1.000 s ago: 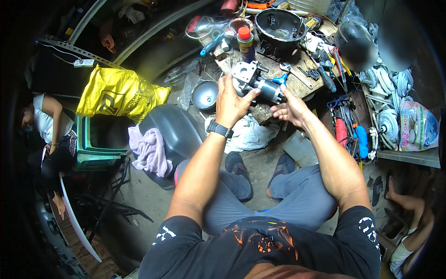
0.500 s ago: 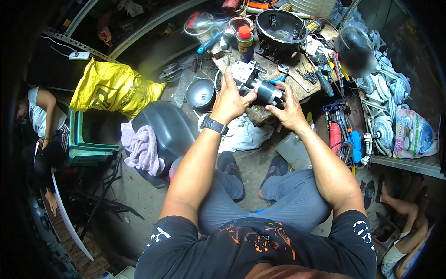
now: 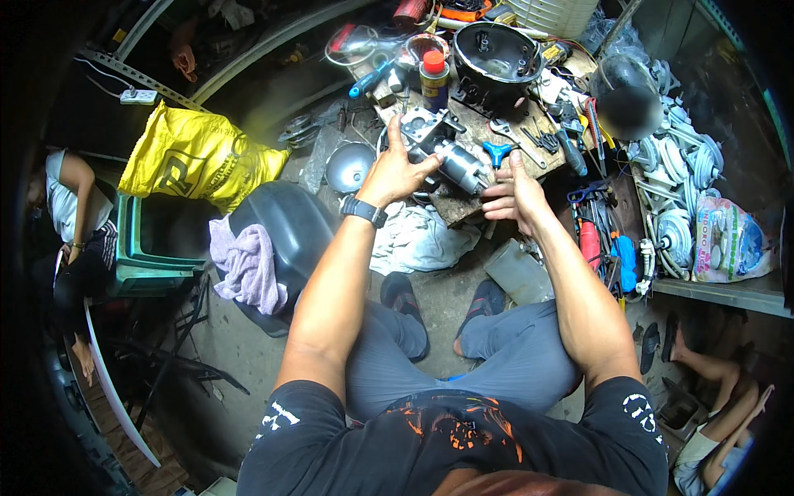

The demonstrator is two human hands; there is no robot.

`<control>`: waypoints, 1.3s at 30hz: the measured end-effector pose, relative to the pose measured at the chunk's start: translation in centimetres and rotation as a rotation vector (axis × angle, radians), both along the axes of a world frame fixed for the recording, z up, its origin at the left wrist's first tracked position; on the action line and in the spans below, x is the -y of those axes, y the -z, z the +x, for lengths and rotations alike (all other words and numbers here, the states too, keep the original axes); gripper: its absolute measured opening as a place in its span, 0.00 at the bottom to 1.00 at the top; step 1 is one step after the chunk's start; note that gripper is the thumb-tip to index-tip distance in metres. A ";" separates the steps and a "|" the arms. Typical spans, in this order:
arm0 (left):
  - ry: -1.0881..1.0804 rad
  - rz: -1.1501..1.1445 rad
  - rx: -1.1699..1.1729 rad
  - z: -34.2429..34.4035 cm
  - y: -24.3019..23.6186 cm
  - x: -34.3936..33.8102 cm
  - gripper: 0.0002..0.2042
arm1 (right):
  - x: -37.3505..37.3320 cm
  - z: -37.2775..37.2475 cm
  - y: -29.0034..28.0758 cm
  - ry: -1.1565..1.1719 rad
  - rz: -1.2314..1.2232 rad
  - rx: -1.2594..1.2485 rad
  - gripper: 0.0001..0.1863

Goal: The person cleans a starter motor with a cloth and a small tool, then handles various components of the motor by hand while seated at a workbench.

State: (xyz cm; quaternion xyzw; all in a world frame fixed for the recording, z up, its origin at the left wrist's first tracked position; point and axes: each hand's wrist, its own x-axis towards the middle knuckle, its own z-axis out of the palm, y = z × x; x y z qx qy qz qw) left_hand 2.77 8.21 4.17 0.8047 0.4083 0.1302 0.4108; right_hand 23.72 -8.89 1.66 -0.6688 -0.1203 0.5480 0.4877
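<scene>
A motor [image 3: 461,165] with a dark and silver cylindrical body and a pale cast metal housing sits at the near edge of the workbench. My left hand [image 3: 397,172], with a watch on the wrist, grips the housing from the left, its thumb reaching along the near side. Just off the cylinder's right end, my right hand [image 3: 518,197] is open, thumb raised and fingers stretched toward the motor. Behind the motor stands a spray can [image 3: 434,81] with a red cap. A blue three-armed wrench [image 3: 496,154] lies to its right.
The wooden workbench [image 3: 529,132] also bears a round black tub [image 3: 496,62] and loose tools. A metal bowl [image 3: 349,168] and white cloth [image 3: 423,240] lie near my left forearm. Pale pulley-like parts [image 3: 678,165] are heaped at right. Two other people sit or lie at the sides.
My right hand has let go of the motor's cylinder end and opened slightly below it. The motor has lowered slightly, with my left hand still on it.
</scene>
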 end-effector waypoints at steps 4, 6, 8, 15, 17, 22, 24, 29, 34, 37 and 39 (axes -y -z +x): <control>-0.028 -0.023 0.041 0.1 -0.1 -0.5 0.56 | 0.7 -1.1 0.6 -0.174 0.169 0.747 0.45; -0.024 -0.030 0.044 -0.2 0.1 -0.3 0.56 | 0.4 -3.3 -0.6 -0.185 0.274 0.785 0.51; -0.007 -0.062 0.041 -0.3 -0.2 0.5 0.55 | 0.4 -3.9 0.1 -0.212 0.383 0.956 0.46; 0.068 -0.049 0.042 -0.6 -1.3 4.1 0.53 | 3.6 -7.3 0.6 -0.086 0.353 1.098 0.39; 0.076 -0.032 0.023 -0.5 -1.2 4.4 0.53 | 4.1 -7.9 1.4 -0.025 0.395 1.167 0.38; 0.099 0.031 0.059 -0.6 -0.7 4.3 0.53 | 4.9 -6.3 2.1 0.209 0.196 0.002 0.35; 0.084 0.070 0.064 -0.6 -0.4 4.2 0.54 | 5.5 -4.3 2.0 0.294 -0.050 -0.537 0.44; 0.132 0.078 0.036 -0.4 -0.9 4.4 0.55 | 6.7 -7.4 3.5 0.152 0.155 0.395 0.44; 0.132 0.181 0.093 -0.6 0.3 4.4 0.55 | 5.8 -9.2 2.2 0.033 0.356 0.909 0.54; 0.129 0.174 0.078 -0.5 0.3 4.5 0.54 | 5.1 -9.0 2.2 0.029 0.442 1.139 0.48; 0.132 0.159 0.082 -0.4 0.1 4.3 0.53 | 5.0 -8.9 2.3 0.034 0.478 1.202 0.44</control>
